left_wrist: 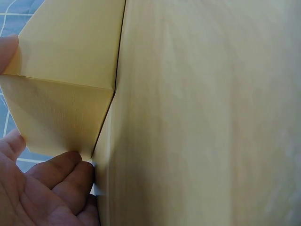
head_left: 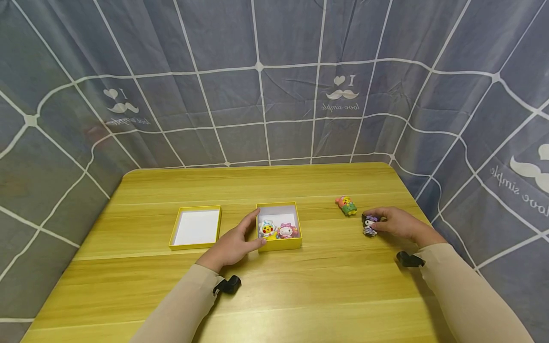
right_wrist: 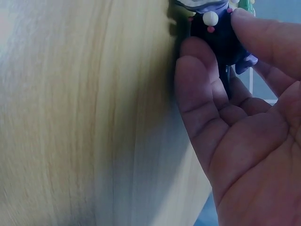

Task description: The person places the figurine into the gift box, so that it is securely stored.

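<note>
A yellow open-topped box (head_left: 279,244) stands mid-table. My left hand (head_left: 233,245) holds its left side, thumb at the front edge and fingers along the side wall. In the left wrist view the fingers (left_wrist: 70,181) touch one yellow wall. Inside the box lie a yellow-and-white toy figurine (head_left: 268,229) and a pink one (head_left: 287,231). To the right, my right hand (head_left: 396,224) pinches a black-and-purple toy figurine (head_left: 369,226) between thumb and fingers. The right wrist view shows this figurine (right_wrist: 223,40) close to the tabletop; whether it touches is unclear.
A pink-and-green toy figurine (head_left: 346,206) lies on the table just beyond and left of my right hand. Left of the box is a shallow yellow lid (head_left: 196,227) with a white inside. A grey curtain (head_left: 287,95) with white lines hangs behind the wooden table (head_left: 326,295).
</note>
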A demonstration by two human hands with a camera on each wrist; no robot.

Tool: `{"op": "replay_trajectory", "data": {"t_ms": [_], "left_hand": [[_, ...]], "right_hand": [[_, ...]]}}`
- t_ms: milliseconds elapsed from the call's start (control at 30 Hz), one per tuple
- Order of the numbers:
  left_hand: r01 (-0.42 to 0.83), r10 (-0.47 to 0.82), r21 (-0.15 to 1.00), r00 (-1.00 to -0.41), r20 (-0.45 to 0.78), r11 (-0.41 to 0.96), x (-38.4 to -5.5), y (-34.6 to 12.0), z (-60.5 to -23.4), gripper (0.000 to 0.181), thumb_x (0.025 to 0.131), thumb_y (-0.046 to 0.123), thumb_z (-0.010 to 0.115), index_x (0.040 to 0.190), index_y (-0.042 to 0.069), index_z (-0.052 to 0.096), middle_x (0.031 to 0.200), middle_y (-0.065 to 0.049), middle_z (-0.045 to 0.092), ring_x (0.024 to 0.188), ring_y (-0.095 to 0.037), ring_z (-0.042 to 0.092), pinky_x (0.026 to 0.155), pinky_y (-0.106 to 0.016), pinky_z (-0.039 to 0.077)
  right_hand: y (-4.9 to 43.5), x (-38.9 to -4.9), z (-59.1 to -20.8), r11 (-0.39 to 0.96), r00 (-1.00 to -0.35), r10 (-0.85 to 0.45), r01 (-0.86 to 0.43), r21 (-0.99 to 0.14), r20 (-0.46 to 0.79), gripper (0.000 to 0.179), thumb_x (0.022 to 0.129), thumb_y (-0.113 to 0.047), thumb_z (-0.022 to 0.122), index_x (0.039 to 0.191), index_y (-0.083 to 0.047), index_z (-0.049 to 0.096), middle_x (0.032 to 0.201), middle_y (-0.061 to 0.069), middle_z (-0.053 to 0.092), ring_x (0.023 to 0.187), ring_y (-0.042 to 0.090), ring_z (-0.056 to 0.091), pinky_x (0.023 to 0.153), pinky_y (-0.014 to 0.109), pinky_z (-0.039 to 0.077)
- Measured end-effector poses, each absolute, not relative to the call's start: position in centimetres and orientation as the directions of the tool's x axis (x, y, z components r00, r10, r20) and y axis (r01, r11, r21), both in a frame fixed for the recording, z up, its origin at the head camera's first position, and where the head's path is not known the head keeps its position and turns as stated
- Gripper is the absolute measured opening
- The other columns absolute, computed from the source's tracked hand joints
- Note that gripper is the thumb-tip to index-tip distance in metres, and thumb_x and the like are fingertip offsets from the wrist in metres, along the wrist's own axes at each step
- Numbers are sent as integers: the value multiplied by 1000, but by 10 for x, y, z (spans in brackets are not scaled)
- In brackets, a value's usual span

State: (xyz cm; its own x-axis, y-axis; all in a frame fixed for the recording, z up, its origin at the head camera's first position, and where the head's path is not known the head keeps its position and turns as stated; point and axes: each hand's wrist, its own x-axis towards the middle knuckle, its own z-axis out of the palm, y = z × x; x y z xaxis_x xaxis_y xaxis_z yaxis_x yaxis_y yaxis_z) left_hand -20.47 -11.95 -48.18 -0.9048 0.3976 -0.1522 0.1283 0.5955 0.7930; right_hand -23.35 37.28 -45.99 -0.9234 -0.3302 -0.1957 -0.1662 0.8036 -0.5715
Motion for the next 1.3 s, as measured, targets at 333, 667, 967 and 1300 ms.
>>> {"op": "replay_trajectory", "data": {"t_ms": [333, 667, 967, 1300], "left_hand": [[129, 399, 791, -904, -153, 598, -205, -120, -482, 91, 96, 56, 71, 167, 48, 14, 174, -7, 29, 160, -30, 32, 128, -57, 29], [126, 398, 793, -904, -156, 597, -205, -120, -482, 91, 96, 56, 72, 167, 49, 14, 174, -6, 29, 159, -30, 32, 129, -57, 29], [126, 399, 791, -903, -159, 599, -205, -120, -482, 91, 96, 58, 71, 166, 52, 13, 174, -6, 29, 159, -30, 32, 128, -58, 29], [123, 403, 802, -902, -155, 584, -205, -120, -481, 92, 96, 57, 72, 167, 49, 14, 174, -4, 29, 160, -28, 30, 130, -54, 27]], "right_hand": [[371, -233, -458, 799, -929, -323, -164, -578, -183, 45, 103, -21, 69, 141, 1, 63, 133, 24, 69, 124, 39, 63, 107, 58, 49], [359, -231, -444, 800, -943, -314, -199, -565, -113, 44, 103, -20, 69, 141, 0, 64, 131, 23, 70, 122, 39, 64, 102, 55, 52], [344, -233, -432, 754, -940, -327, -196, -627, -100, 45, 104, -19, 68, 144, 0, 61, 135, 26, 66, 111, 27, 67, 85, 26, 56], [323, -236, -415, 711, -940, -330, -190, -677, -84, 45, 104, -14, 66, 145, 2, 59, 137, 29, 62, 111, 31, 72, 79, 24, 59]]}}
